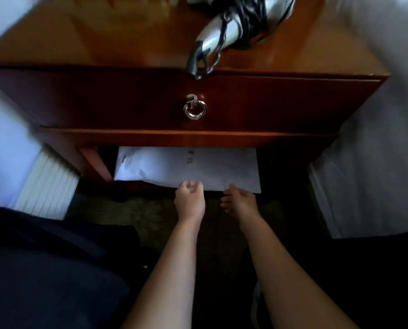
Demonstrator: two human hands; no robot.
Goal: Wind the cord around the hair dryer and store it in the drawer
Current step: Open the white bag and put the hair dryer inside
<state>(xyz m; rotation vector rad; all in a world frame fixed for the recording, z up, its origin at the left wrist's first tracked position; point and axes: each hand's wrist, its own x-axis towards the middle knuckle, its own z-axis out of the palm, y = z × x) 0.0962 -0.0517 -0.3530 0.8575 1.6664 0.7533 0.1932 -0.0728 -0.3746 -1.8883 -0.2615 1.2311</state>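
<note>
Table: the wooden table (103, 32) is filling the upper half of the frame, standing between white bedding on both sides.
Drawer: the drawer (281, 103) is sitting fully closed across the centre, so storing is not yet begun.
Paper: a white sheet (222, 167) is lying on the open shelf just below the drawer.
Hair dryer: the hair dryer (222, 32) is resting on the table at upper centre, its handle tip overhanging the front edge, probably parked to free both hands.
Cord: the dark cord (252, 15) is sitting wrapped around the body, so winding is looking finished.
Left hand: the left hand (189, 201) is hanging curled into a fist at lower centre, gripping nothing I can see.
Right hand: the right hand (241, 201) is hovering beside it, fingers relaxed and empty.
Ring pull: the metal ring pull (195, 109) is hanging untouched, well above both hands, likely the next thing to be reached for.
</note>
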